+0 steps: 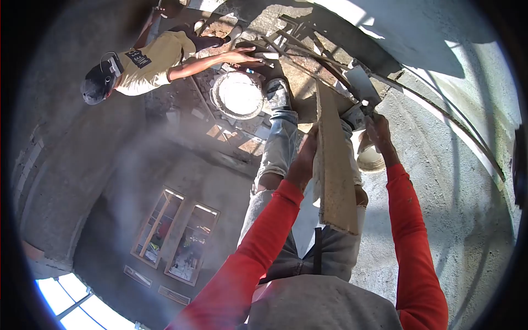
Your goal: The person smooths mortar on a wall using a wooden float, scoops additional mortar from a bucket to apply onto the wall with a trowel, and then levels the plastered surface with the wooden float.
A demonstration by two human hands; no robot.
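A long, flat, tan board (pixel 336 170) with rough edges stands between my forearms, over my legs. The fingers of my left hand (pixel 306 159) are closed on the board's left side, partly hidden behind it. My right hand (pixel 378 133) is to the right of the board, wrapped round the handle of a trowel. The trowel's grey, flat blade (pixel 362 85) points up and away from me. Just below my right hand is a pale round container (pixel 372 159), partly hidden by that hand and the board.
A large bucket (pixel 214 104) of bright white material stands left of my foot. A co-worker in a yellow shirt (pixel 159 63) bends in from the upper left, an arm stretched toward the bucket's far side. Wood strips (pixel 308 52) and rubble lie ahead. A rough plastered wall (pixel 440 143) rises at right.
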